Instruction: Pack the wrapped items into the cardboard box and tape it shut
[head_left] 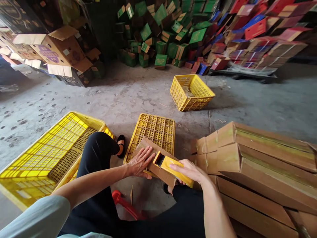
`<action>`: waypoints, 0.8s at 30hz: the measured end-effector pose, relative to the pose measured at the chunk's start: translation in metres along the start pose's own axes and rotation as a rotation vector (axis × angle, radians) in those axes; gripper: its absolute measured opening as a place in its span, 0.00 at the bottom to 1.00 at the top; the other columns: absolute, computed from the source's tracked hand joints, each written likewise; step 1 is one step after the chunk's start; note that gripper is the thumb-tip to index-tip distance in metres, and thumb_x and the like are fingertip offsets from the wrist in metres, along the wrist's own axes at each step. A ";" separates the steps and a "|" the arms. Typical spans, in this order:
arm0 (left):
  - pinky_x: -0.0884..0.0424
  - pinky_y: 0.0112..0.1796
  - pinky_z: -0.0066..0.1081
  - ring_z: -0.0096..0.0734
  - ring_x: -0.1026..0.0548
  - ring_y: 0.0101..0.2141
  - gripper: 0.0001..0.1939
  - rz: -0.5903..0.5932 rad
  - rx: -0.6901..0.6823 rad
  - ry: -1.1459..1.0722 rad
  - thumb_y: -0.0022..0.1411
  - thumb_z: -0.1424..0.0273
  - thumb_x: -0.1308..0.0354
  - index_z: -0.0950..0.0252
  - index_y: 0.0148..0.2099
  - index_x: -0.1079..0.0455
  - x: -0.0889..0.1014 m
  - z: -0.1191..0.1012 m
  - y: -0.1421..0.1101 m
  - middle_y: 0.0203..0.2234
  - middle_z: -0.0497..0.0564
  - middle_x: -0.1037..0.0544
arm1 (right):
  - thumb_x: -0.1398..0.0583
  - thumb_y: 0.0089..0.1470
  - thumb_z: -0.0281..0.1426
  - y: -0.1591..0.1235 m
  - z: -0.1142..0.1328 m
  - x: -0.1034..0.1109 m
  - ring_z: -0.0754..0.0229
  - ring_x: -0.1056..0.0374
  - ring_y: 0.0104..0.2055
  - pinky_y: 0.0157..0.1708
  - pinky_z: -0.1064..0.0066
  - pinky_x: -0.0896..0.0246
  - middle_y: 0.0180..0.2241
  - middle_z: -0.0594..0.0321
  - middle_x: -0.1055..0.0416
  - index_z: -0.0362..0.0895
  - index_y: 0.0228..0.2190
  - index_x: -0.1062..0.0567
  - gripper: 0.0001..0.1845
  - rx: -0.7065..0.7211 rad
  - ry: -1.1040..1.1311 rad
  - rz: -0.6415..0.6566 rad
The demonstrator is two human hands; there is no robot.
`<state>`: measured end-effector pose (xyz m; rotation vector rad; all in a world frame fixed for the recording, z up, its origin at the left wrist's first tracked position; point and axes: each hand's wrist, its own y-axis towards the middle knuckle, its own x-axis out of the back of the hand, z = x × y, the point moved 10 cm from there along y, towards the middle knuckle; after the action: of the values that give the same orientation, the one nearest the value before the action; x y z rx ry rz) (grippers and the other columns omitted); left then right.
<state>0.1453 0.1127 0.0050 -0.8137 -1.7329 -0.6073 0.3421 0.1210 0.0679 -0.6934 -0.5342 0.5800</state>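
My left hand [140, 163] lies flat with fingers stretched out on a piece of brown cardboard [162, 173], pressing it down. That cardboard rests slanted across an upturned yellow plastic crate [156, 129] between my knees. My right hand [189, 170] is closed around a yellow tool [173, 165] that looks like a stapler. Its dark front end sits on or just above the cardboard, close to my left fingertips; I cannot tell whether it touches.
A large yellow crate [71, 145] lies to my left. Stacked flat cartons [267, 165] rise on my right. Another yellow crate [192, 94] stands ahead. Farther off are brown boxes [59, 49], heaped green boxes [160, 46] and red boxes [255, 29]. Something red [126, 205] is beneath me.
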 end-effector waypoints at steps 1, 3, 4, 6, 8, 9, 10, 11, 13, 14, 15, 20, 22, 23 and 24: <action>0.54 0.71 0.58 0.67 0.58 0.75 0.64 -0.004 -0.018 -0.012 0.64 0.30 0.52 0.74 0.80 0.64 0.000 -0.003 0.000 0.76 0.74 0.60 | 0.34 0.52 0.61 -0.001 0.000 0.000 0.55 0.24 0.21 0.21 0.71 0.30 0.19 0.60 0.22 0.44 0.32 0.24 0.31 0.004 -0.009 -0.004; 0.53 0.71 0.56 0.64 0.57 0.76 0.63 -0.016 -0.045 -0.033 0.65 0.31 0.52 0.73 0.81 0.68 0.000 -0.007 0.001 0.77 0.71 0.58 | 0.35 0.53 0.61 -0.001 0.001 0.001 0.55 0.24 0.21 0.21 0.71 0.29 0.19 0.59 0.22 0.43 0.31 0.24 0.31 0.009 -0.033 -0.012; 0.53 0.71 0.55 0.63 0.57 0.76 0.63 -0.022 -0.049 -0.040 0.65 0.32 0.51 0.72 0.81 0.69 0.000 -0.008 0.002 0.77 0.70 0.58 | 0.35 0.53 0.60 -0.001 0.001 0.001 0.55 0.24 0.21 0.22 0.71 0.29 0.20 0.59 0.22 0.43 0.32 0.24 0.31 0.011 -0.042 -0.015; 0.53 0.71 0.56 0.64 0.58 0.76 0.64 -0.023 -0.047 -0.048 0.65 0.32 0.50 0.73 0.81 0.69 -0.001 -0.007 0.003 0.77 0.71 0.58 | 0.36 0.55 0.59 -0.001 0.002 0.001 0.55 0.24 0.22 0.22 0.70 0.29 0.20 0.58 0.21 0.43 0.32 0.24 0.30 0.012 -0.047 -0.015; 0.53 0.71 0.57 0.65 0.58 0.75 0.64 -0.007 -0.050 -0.053 0.64 0.32 0.49 0.74 0.80 0.68 -0.002 -0.006 0.005 0.77 0.72 0.58 | 0.36 0.56 0.57 -0.001 0.002 0.001 0.54 0.23 0.23 0.22 0.71 0.29 0.21 0.57 0.21 0.43 0.33 0.25 0.29 0.011 -0.040 -0.012; 0.53 0.71 0.57 0.65 0.58 0.75 0.64 0.002 -0.053 -0.056 0.64 0.32 0.49 0.74 0.80 0.66 -0.003 -0.005 0.005 0.77 0.72 0.58 | 0.35 0.56 0.57 -0.001 0.002 0.002 0.54 0.23 0.23 0.22 0.70 0.29 0.21 0.57 0.21 0.42 0.33 0.25 0.28 0.008 -0.035 -0.009; 0.53 0.71 0.57 0.65 0.58 0.75 0.64 0.011 -0.056 -0.058 0.64 0.32 0.48 0.74 0.80 0.65 -0.003 -0.004 0.006 0.77 0.72 0.58 | 0.35 0.55 0.56 -0.001 0.002 0.002 0.53 0.22 0.24 0.22 0.70 0.28 0.22 0.57 0.21 0.42 0.33 0.25 0.27 0.004 -0.031 -0.008; 0.53 0.71 0.56 0.66 0.58 0.75 0.64 0.019 -0.057 -0.060 0.64 0.32 0.48 0.74 0.80 0.64 -0.004 -0.003 0.006 0.77 0.72 0.58 | 0.34 0.55 0.56 -0.001 0.002 0.002 0.53 0.22 0.25 0.22 0.70 0.28 0.22 0.56 0.21 0.42 0.34 0.25 0.27 -0.001 -0.027 -0.007; 0.53 0.71 0.56 0.65 0.58 0.75 0.64 0.027 -0.054 -0.061 0.63 0.32 0.47 0.75 0.80 0.63 -0.005 -0.001 0.006 0.77 0.72 0.58 | 0.34 0.54 0.56 -0.003 0.000 0.003 0.54 0.23 0.24 0.23 0.70 0.28 0.22 0.57 0.21 0.43 0.34 0.25 0.27 -0.012 -0.021 -0.002; 0.53 0.71 0.56 0.65 0.58 0.75 0.65 0.026 -0.051 -0.060 0.62 0.32 0.46 0.75 0.80 0.63 -0.005 0.000 0.006 0.77 0.72 0.58 | 0.35 0.54 0.57 -0.004 -0.002 0.002 0.55 0.24 0.23 0.22 0.71 0.29 0.22 0.58 0.21 0.43 0.34 0.25 0.28 -0.016 -0.016 0.006; 0.53 0.71 0.56 0.65 0.57 0.75 0.65 0.020 -0.049 -0.058 0.62 0.32 0.46 0.75 0.80 0.62 -0.005 0.000 0.006 0.77 0.72 0.58 | 0.36 0.55 0.57 -0.006 -0.003 0.002 0.56 0.24 0.23 0.22 0.71 0.29 0.22 0.58 0.21 0.43 0.34 0.25 0.28 -0.023 -0.008 0.013; 0.54 0.72 0.54 0.62 0.58 0.76 0.64 -0.025 -0.052 -0.038 0.63 0.32 0.47 0.74 0.80 0.64 -0.003 -0.002 0.005 0.77 0.71 0.58 | 0.38 0.55 0.60 -0.014 -0.012 0.006 0.59 0.26 0.21 0.21 0.73 0.32 0.21 0.59 0.22 0.43 0.33 0.25 0.31 -0.062 0.012 -0.003; 0.54 0.72 0.55 0.63 0.57 0.76 0.64 -0.033 -0.047 -0.022 0.63 0.31 0.47 0.72 0.80 0.64 -0.002 -0.005 0.005 0.77 0.71 0.59 | 0.37 0.54 0.60 -0.016 -0.013 0.007 0.59 0.26 0.21 0.21 0.74 0.32 0.20 0.60 0.23 0.43 0.34 0.25 0.31 -0.057 0.016 -0.024; 0.54 0.71 0.56 0.64 0.57 0.75 0.64 -0.036 -0.041 -0.011 0.62 0.31 0.47 0.71 0.81 0.63 -0.001 -0.006 0.005 0.77 0.71 0.60 | 0.37 0.54 0.60 -0.016 -0.013 0.008 0.59 0.26 0.22 0.21 0.74 0.32 0.21 0.60 0.22 0.43 0.34 0.25 0.31 -0.055 0.021 -0.039; 0.54 0.71 0.57 0.66 0.57 0.75 0.64 -0.040 -0.035 0.001 0.62 0.31 0.46 0.69 0.81 0.62 0.000 -0.008 0.006 0.77 0.72 0.61 | 0.36 0.54 0.60 -0.017 -0.012 0.008 0.58 0.25 0.22 0.21 0.74 0.32 0.22 0.60 0.22 0.43 0.34 0.25 0.30 -0.055 0.025 -0.053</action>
<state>0.1547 0.1102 0.0070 -0.8047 -1.7457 -0.6658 0.3611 0.1103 0.0741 -0.7351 -0.5451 0.5082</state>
